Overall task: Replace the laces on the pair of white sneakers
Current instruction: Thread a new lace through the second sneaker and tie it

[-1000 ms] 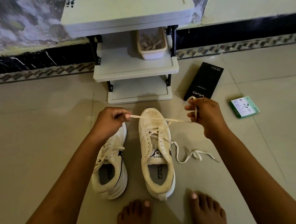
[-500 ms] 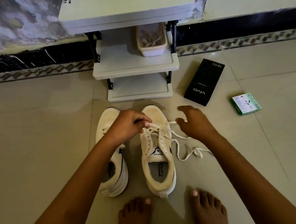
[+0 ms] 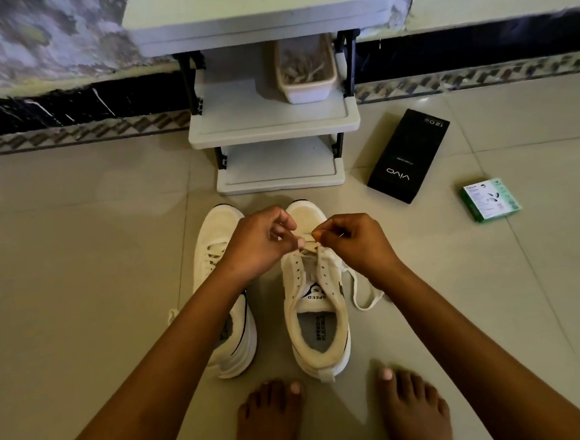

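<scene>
Two white sneakers stand side by side on the tiled floor, toes pointing away from me. The left sneaker (image 3: 215, 245) still has its lace threaded. The right sneaker (image 3: 315, 307) shows mostly bare eyelets, with a cream lace (image 3: 358, 290) left only near the toe and trailing in a loop on the floor to its right. My left hand (image 3: 263, 245) and my right hand (image 3: 352, 243) meet over the front of the right sneaker. Both pinch the lace there between thumb and fingertips.
A small white shelf unit (image 3: 271, 125) stands just beyond the shoes, holding a tub (image 3: 305, 71) of what look like laces. A black box (image 3: 407, 156) and a green packet (image 3: 489, 199) lie on the floor to the right. My bare feet (image 3: 336, 416) are near the shoes' heels.
A second ago both hands held the lace pulled taut, wide apart. They have since come together over the toe end of the right sneaker, and more eyelets are bare.
</scene>
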The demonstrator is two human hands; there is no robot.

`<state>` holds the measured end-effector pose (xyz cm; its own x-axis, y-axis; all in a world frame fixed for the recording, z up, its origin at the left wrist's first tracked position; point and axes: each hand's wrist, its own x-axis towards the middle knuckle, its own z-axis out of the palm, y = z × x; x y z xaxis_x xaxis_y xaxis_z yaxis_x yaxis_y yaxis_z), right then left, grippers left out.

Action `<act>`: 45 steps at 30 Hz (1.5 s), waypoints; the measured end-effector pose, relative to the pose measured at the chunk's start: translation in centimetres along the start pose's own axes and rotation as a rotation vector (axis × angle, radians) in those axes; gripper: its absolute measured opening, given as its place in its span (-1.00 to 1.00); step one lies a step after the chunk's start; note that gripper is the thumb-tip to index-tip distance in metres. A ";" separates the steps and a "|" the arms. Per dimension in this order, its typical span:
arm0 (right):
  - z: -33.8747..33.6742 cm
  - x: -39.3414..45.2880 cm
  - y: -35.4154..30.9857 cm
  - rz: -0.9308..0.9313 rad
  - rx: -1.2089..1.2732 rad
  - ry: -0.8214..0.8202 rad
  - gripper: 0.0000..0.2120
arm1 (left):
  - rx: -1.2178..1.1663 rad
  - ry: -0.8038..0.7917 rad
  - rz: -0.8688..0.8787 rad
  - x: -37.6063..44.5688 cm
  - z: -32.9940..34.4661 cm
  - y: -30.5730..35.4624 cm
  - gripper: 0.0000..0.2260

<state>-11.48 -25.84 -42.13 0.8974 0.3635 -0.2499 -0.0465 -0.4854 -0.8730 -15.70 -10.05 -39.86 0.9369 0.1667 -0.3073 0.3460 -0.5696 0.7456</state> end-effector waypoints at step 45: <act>4.5 -1.6 3.0 -0.125 -0.548 0.082 -0.66 | 0.060 0.067 0.059 -0.4 4.0 -5.0 -0.94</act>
<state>-15.04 -24.29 -46.29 0.9138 0.3920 -0.1060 0.2768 -0.7923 -0.5437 -18.02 -10.48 -45.85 0.9576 0.1836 -0.2222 0.2882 -0.6267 0.7240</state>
